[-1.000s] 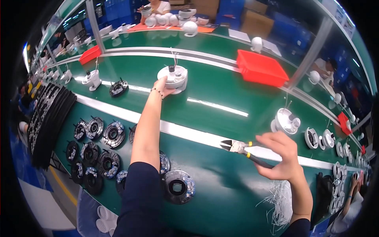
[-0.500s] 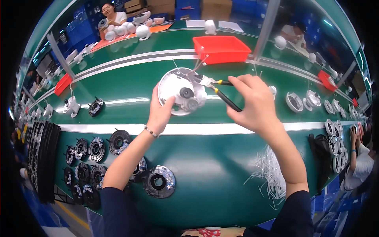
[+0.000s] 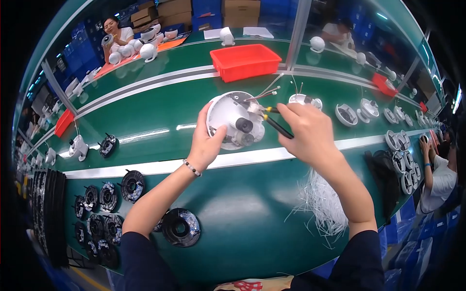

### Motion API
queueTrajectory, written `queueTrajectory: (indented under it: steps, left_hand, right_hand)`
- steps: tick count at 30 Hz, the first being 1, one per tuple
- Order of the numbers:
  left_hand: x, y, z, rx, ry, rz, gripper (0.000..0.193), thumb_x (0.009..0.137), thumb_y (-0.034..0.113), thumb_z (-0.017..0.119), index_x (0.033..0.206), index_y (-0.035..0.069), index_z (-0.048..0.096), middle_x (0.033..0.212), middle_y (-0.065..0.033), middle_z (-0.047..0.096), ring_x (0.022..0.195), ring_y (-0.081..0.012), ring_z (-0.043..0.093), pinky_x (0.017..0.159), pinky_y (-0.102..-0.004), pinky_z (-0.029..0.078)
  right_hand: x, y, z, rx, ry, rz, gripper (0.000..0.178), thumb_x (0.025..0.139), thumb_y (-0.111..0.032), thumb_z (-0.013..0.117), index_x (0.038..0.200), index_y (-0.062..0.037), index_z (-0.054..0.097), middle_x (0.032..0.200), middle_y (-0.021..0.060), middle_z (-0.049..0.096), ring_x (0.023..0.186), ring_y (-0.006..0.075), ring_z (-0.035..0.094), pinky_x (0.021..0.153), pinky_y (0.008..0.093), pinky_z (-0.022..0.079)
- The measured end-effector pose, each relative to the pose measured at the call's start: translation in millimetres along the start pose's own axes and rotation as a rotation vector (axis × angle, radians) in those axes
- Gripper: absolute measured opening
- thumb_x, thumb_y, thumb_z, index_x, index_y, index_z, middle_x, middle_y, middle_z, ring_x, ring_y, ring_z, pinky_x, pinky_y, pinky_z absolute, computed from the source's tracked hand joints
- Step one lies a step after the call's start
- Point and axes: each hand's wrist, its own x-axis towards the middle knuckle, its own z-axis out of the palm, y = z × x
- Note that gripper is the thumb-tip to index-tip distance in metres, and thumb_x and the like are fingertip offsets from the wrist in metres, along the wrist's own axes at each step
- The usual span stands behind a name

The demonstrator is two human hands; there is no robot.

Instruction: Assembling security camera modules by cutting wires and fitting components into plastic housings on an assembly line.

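My left hand (image 3: 206,140) grips the rim of a round white camera housing (image 3: 224,114), thumb across its front near a black lens (image 3: 243,125). Thin wires with small connectors (image 3: 274,91) stick up from the housing's upper edge. In my right hand (image 3: 308,131) are cutting pliers (image 3: 278,127) with black and yellow handles. Their jaws are at the housing's upper right, beside the foot of the wires; whether they bite on anything cannot be made out. Both hands hover over the green conveyor belt (image 3: 160,114).
A red bin (image 3: 246,60) stands beyond the belt. Several black round plates with circuit boards (image 3: 180,228) lie at the left of the bench. Cut white ties (image 3: 323,203) are heaped at the right. More white housings (image 3: 346,115) sit along the belt. Co-workers are across and at the right.
The view has turned, so the bench things appear farther left. The housing has moved right relative to the belt and tilted slightly. The plier jaws have come down closer against the housing.
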Motion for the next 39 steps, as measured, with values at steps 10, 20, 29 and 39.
queueTrajectory:
  steps: [10, 20, 29, 39]
  left_hand:
    - [-10, 0, -14, -0.434, -0.073, -0.527, 0.050, 0.083, 0.011, 0.050, 0.127, 0.006, 0.029, 0.115, -0.0108, 0.044, 0.104, -0.0272, 0.048, 0.075, -0.0538, 0.050]
    - [-87, 48, -306, -0.181, 0.845, -0.203, 0.037, 0.085, 0.017, 0.045, 0.115, -0.004, 0.040, 0.109, -0.0192, 0.052, 0.094, -0.0311, 0.057, 0.075, -0.0423, 0.052]
    - [-176, 51, -451, -0.232, 1.146, -0.258, 0.043, 0.082, 0.016, 0.045, 0.118, -0.006, 0.034, 0.117, -0.0242, 0.043, 0.100, -0.0382, 0.052, 0.077, -0.0450, 0.051]
    - [-10, -25, -207, -0.498, 0.166, -0.558, 0.044, 0.087, 0.019, 0.042, 0.124, -0.002, 0.030, 0.118, -0.0219, 0.044, 0.102, -0.0372, 0.052, 0.079, -0.0468, 0.052]
  right_hand:
    - [-35, 22, -47, 0.473, 0.061, -0.063, 0.050, 0.051, -0.008, 0.067, 0.100, 0.0013, 0.059, 0.089, 0.0153, 0.058, 0.078, 0.0258, 0.058, 0.069, 0.0304, 0.047]
    - [-100, 22, -14, 0.587, -0.216, -0.011, 0.055, 0.047, -0.010, 0.064, 0.099, 0.0030, 0.056, 0.084, 0.0164, 0.055, 0.073, 0.0275, 0.056, 0.066, 0.0314, 0.045]
    - [-70, 6, 1, 0.590, -0.315, 0.031, 0.052, 0.049, -0.012, 0.064, 0.099, 0.0019, 0.056, 0.084, 0.0161, 0.056, 0.074, 0.0275, 0.055, 0.065, 0.0306, 0.044]
    - [-24, -66, 18, 0.745, -0.306, -0.275, 0.050, 0.045, -0.013, 0.069, 0.093, -0.0002, 0.062, 0.082, 0.0120, 0.060, 0.071, 0.0247, 0.059, 0.064, 0.0309, 0.047]
